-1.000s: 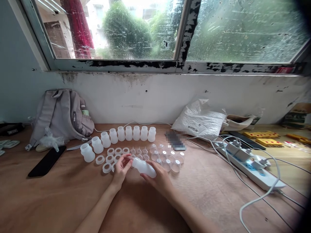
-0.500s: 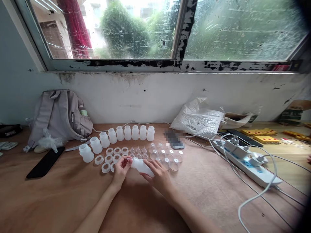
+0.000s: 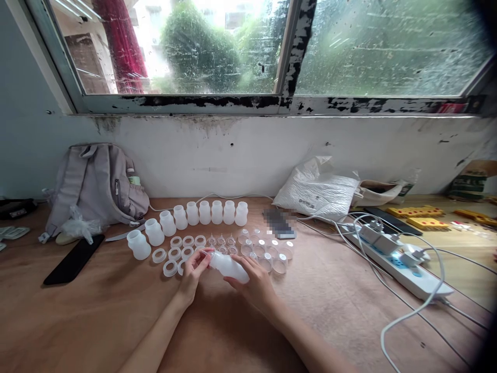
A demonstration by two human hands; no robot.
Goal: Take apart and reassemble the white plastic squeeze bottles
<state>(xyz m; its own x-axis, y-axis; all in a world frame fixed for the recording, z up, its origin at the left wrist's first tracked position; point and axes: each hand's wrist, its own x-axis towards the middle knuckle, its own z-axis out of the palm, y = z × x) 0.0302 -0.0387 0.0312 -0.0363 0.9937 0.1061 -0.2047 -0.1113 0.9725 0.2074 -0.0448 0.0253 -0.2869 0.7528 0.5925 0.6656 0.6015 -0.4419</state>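
Whitewashed wall (image 3: 174, 155), stained beneath a window frame (image 3: 182, 103) of peeling black-and-grey paint: one. Reddish-brown wooden tabletop (image 3: 97, 321): one, bearing all that follows. Pale mauve fabric backpack (image 3: 93, 181), far left; crumpled silvery-white plastic mailer (image 3: 314, 191), against the wall; long white power strip (image 3: 419, 277), right, cables trailing. Frosted-white, narrow-waisted plastic bottles (image 3: 204, 213): nine, upright in a curved row. My right hand (image 3: 256, 287): fingers bent over the upper side of one further frosted-white plastic bottle (image 3: 227, 266), thumb beneath, gripping its body. My left hand (image 3: 190, 277): thumb and fingertips pinched at its neck end, on a small clear part too fine to make out. Change noted: half a second ago my right fingers covered more of the body; now more shows. Pinch at the neck unaltered, so I judge the work there unfinished. Position: the bottle lies tilted between my two hands, neck towards the left, base within the right palm. Clear domed plastic caps (image 3: 279, 264), grouped right; translucent white plastic rings (image 3: 171, 274), left, some hidden by my fingers; clear pointed plastic teats (image 3: 212, 241), between.
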